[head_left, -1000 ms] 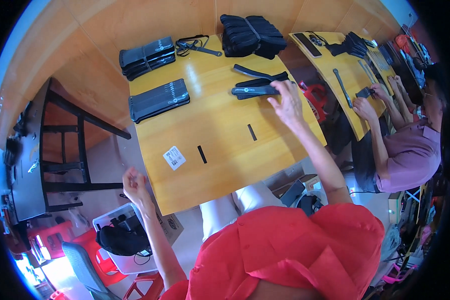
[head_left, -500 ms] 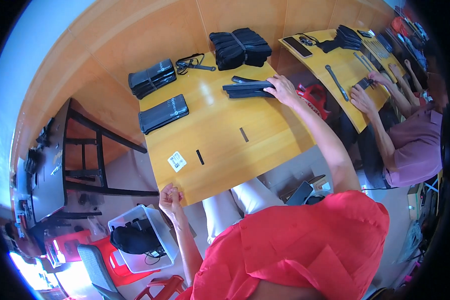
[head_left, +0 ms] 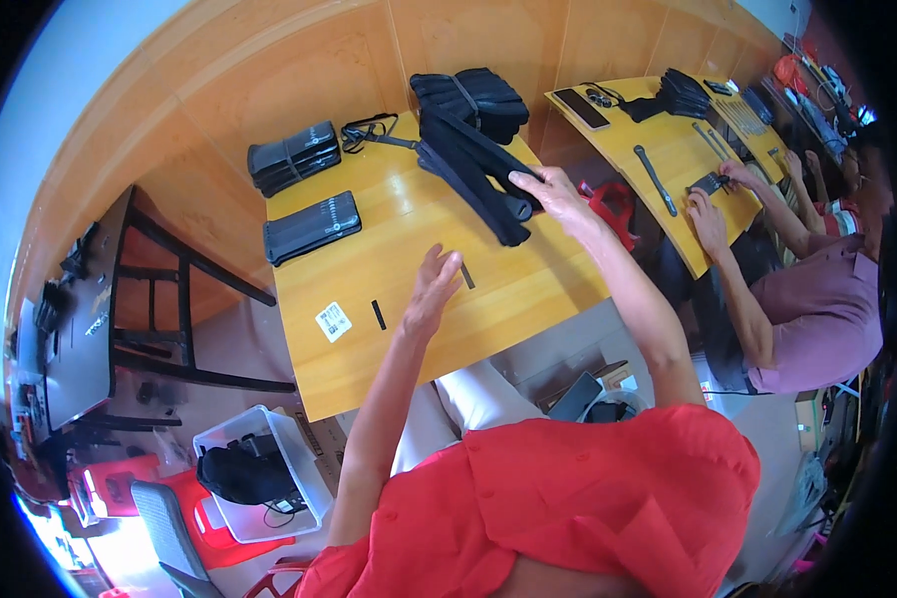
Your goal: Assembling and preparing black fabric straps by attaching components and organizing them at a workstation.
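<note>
My right hand (head_left: 558, 202) grips black fabric strips (head_left: 475, 194) at their right end. They hang spread and slanted above the far right of the yellow table (head_left: 369, 269). Over the table's middle, my left hand (head_left: 434, 287) is raised with its fingers apart and holds nothing; a small dark strip (head_left: 467, 275) lies beside it. Behind the held strips sits a tied bundle of black fabric pieces (head_left: 473, 100), partly hidden by them. At the table's left are another tied black bundle (head_left: 294, 157) and a flat black stack (head_left: 312, 226).
A white label (head_left: 334, 321) and a second dark strip (head_left: 379, 315) lie near the table's left front. A black strap (head_left: 369, 132) lies at the back. A clear bin (head_left: 314, 488) stands below left. At right, a co-worker's hands (head_left: 710, 224) work at another table (head_left: 608, 149).
My right hand has lifted the black strips off the table, and they have spread apart. My left hand has moved from the front left edge up and right over the table.
</note>
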A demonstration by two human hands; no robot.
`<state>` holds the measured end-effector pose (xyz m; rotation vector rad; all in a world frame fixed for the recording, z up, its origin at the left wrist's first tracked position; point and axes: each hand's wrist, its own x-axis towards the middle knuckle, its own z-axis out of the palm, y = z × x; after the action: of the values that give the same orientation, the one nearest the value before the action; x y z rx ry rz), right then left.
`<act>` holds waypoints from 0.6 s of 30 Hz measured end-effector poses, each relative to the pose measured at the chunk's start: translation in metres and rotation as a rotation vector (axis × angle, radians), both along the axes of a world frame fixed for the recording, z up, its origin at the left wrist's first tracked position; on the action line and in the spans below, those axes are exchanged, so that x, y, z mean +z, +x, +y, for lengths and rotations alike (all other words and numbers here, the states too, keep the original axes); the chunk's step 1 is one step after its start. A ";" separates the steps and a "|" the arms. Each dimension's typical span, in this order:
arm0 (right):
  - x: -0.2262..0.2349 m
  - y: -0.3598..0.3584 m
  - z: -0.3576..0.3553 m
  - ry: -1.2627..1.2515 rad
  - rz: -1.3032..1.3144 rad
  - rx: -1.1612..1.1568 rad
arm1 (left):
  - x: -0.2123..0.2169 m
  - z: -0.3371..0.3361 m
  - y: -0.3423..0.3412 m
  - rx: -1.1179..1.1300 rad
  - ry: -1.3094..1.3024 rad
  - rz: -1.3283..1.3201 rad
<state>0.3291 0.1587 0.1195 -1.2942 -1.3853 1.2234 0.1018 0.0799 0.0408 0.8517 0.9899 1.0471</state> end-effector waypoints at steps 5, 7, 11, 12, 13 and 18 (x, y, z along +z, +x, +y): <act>0.008 -0.022 -0.046 -0.175 0.192 0.123 | 0.022 0.006 0.036 -0.102 0.239 -0.342; 0.012 -0.033 -0.065 -0.231 0.230 0.142 | 0.033 -0.005 0.032 -0.030 0.176 -0.329; -0.004 -0.050 -0.087 -0.026 0.103 0.197 | 0.037 -0.017 0.023 0.115 0.118 -0.238; -0.006 -0.054 -0.091 -0.027 0.105 0.204 | 0.039 -0.021 0.020 0.149 0.153 -0.182; -0.010 -0.057 -0.094 0.045 -0.010 0.183 | 0.043 -0.025 0.017 0.137 0.134 -0.171; -0.020 -0.065 -0.108 0.347 -0.390 0.090 | 0.059 -0.035 0.001 0.012 0.165 -0.043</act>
<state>0.2643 0.0508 0.0990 -1.2717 -1.8575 0.7608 0.1032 0.0452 0.0994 0.9548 0.8819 1.1648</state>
